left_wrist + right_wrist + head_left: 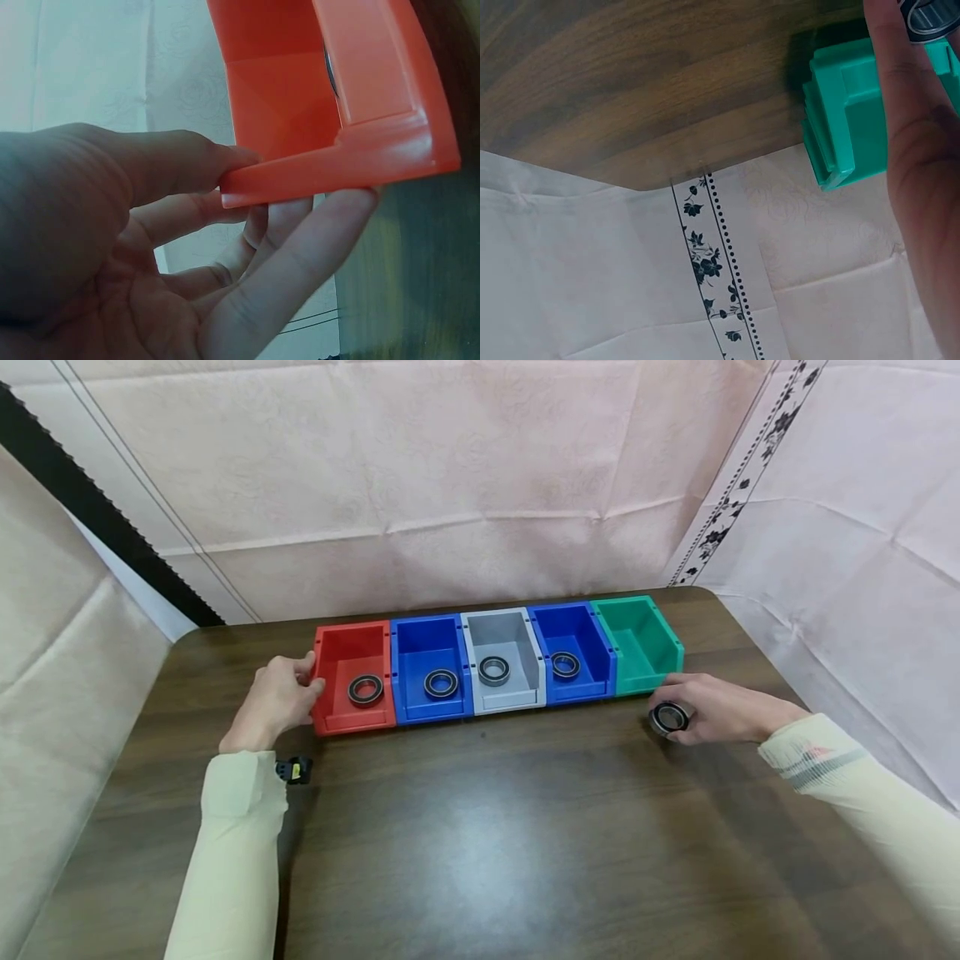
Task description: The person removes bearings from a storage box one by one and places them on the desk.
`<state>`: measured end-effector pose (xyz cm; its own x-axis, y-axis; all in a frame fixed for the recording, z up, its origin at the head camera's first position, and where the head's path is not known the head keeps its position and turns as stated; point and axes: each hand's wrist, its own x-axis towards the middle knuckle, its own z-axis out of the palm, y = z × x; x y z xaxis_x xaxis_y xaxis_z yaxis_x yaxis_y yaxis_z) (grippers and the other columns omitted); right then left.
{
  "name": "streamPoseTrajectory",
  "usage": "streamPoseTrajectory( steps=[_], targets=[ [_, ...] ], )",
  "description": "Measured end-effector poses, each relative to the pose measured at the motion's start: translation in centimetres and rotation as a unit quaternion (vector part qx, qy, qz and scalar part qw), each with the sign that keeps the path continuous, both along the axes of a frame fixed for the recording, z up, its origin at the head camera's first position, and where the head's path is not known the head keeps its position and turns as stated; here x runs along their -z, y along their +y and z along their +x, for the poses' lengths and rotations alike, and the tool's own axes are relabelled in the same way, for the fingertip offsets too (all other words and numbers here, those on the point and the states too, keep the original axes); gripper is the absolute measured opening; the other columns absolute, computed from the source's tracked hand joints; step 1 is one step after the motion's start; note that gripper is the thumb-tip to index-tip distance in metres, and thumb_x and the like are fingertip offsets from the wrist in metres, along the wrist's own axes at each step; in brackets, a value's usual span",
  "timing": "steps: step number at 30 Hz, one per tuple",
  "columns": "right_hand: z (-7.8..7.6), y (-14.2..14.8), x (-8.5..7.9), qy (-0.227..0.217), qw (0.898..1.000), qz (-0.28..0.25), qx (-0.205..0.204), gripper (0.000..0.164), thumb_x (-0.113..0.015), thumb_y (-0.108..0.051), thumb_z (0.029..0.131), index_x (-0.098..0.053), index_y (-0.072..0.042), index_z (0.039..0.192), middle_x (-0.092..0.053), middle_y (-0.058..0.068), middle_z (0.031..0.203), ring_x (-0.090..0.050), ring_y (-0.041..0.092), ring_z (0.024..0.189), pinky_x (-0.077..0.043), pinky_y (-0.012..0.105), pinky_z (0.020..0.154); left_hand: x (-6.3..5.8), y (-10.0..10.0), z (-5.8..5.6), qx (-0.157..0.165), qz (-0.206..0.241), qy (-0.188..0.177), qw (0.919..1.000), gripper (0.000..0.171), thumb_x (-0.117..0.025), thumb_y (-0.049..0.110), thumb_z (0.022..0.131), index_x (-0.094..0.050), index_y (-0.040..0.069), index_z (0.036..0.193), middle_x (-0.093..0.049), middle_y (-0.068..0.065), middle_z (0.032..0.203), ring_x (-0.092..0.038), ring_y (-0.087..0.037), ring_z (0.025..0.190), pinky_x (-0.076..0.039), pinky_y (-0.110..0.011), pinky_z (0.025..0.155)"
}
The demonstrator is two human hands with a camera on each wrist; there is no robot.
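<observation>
Pale, creased cloth (420,460) is hanging behind and to both sides, with a black band (105,510) slanting down on the left and a strip of dark printed flowers (720,518) running down on the right. Below it, a brown wood-grain tabletop (465,827) is spreading out, its surface catching a bright patch of light near the middle. Along the far part, five open bins are standing side by side in one row: from the left, a red bin (352,647), a blue bin (423,647), a grey bin (498,631), a second blue bin (564,627) and a green bin (637,639). Two pale sleeves (232,860) are reaching in from the near corners. The left hand (273,697) is gripping the red bin's outer side wall, thumb and fingers lying on opposite faces of it. The right hand (708,708) is grasping a dark-rimmed metal ring (656,718), holding it just in front of the green bin's near right corner; whether the ring is touching the wood, I cannot tell. Four similar rings (366,703) are lying one apiece in the red, blue, grey and second blue bins. A small black device (294,770) is sitting at the left wrist.
</observation>
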<state>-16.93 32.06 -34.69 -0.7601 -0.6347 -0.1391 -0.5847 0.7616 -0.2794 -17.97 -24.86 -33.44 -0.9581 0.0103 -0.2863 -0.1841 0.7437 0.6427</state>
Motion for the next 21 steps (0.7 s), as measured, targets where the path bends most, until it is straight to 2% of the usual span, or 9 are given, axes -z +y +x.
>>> streamPoseTrajectory(
  steps=[21],
  targets=[
    [-0.6, -0.2, 1.4, 0.000, 1.000, -0.004, -0.003, 0.038, -0.085, -0.011, 0.078, -0.073, -0.013, 0.115, -0.066, 0.000, 0.110, -0.064, 0.016, 0.095, -0.062, 0.028, 0.076, 0.0, 0.2, 0.1, -0.008, -0.004, 0.004, 1.0000, 0.061, -0.052, 0.016, 0.106, -0.027, 0.002, 0.160, -0.041, -0.030, 0.154, -0.064, -0.043, 0.116, -0.060, -0.046, 0.090]
  ],
)
